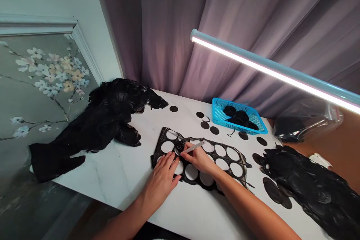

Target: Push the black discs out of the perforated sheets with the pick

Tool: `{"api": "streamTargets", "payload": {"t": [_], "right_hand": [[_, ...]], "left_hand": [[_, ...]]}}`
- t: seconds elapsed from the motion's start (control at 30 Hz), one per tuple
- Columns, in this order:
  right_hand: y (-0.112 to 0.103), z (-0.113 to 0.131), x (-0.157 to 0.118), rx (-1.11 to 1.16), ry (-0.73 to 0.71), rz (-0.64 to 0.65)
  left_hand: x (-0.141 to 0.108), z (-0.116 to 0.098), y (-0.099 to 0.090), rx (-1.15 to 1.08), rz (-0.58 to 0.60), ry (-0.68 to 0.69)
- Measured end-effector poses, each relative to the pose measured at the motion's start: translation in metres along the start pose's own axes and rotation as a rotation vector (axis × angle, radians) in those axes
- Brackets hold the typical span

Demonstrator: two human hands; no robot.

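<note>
A black sheet with rows of round cut-outs [198, 165] lies on the white table, and the tabletop shows through its holes. My left hand [164, 174] rests on the sheet's near left part, fingers stretched out and spread. In my right hand [198, 157] is a slim, pale, pen-like tool [194, 147], pinched between the fingers and slanting up to the right. Its tip is hidden by the fingers, close to a small bunch of black, ridged material [180, 144] on the sheet. I cannot make out the tool's exact kind.
Black sheet material is heaped at the left [98, 116] and another black pile [312, 183] lies at the right. A blue basket [215, 110] holds black pieces. Loose black discs [214, 130] are scattered nearby. A lit tube lamp [264, 65] hangs above; a clear bag [306, 120] sits behind.
</note>
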State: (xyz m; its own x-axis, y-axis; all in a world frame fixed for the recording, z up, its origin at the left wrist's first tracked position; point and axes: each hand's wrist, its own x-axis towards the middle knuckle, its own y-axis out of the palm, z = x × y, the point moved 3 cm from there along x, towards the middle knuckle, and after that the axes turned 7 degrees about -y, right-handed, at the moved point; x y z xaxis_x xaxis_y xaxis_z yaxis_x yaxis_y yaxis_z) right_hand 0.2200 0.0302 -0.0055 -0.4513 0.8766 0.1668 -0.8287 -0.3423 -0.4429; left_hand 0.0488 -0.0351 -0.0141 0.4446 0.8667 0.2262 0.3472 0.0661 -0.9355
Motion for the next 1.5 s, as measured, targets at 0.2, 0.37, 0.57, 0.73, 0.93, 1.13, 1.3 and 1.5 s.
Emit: {"api": "streamTargets", "payload": {"t": [0.2,0.37,0.57,0.73,0.93,1.13,1.3,1.5], "right_hand": [[0.005,0.005,0.000,-0.047,-0.037,-0.008],[0.005,0.007,-0.001,-0.116,-0.056,-0.019],[0.024,0.017,-0.013,-0.521,-0.289,0.087],[-0.015,0.006,0.007,-0.687,-0.291,-0.070],[-0.098,-0.024,0.030,-0.487,0.073,-0.548],[-0.048,0.000,0.006,0.025,0.138,-0.268],[0.001,0.023,-0.019,0.230,0.139,-0.034],[0.025,0.026,-0.033,0.296,0.110,0.019]], "left_hand": [[0.000,0.001,0.000,-0.024,-0.005,0.007],[0.000,0.002,0.002,-0.019,-0.015,0.007],[-0.001,0.003,0.003,-0.007,-0.019,0.023],[0.000,0.004,0.004,-0.013,-0.026,0.013],[-0.001,0.002,-0.003,-0.037,-0.039,0.022],[-0.027,-0.007,-0.014,-0.045,-0.048,-0.006],[-0.043,-0.012,-0.013,-0.013,-0.022,0.004],[-0.045,-0.014,-0.014,0.021,-0.056,0.027]]}}
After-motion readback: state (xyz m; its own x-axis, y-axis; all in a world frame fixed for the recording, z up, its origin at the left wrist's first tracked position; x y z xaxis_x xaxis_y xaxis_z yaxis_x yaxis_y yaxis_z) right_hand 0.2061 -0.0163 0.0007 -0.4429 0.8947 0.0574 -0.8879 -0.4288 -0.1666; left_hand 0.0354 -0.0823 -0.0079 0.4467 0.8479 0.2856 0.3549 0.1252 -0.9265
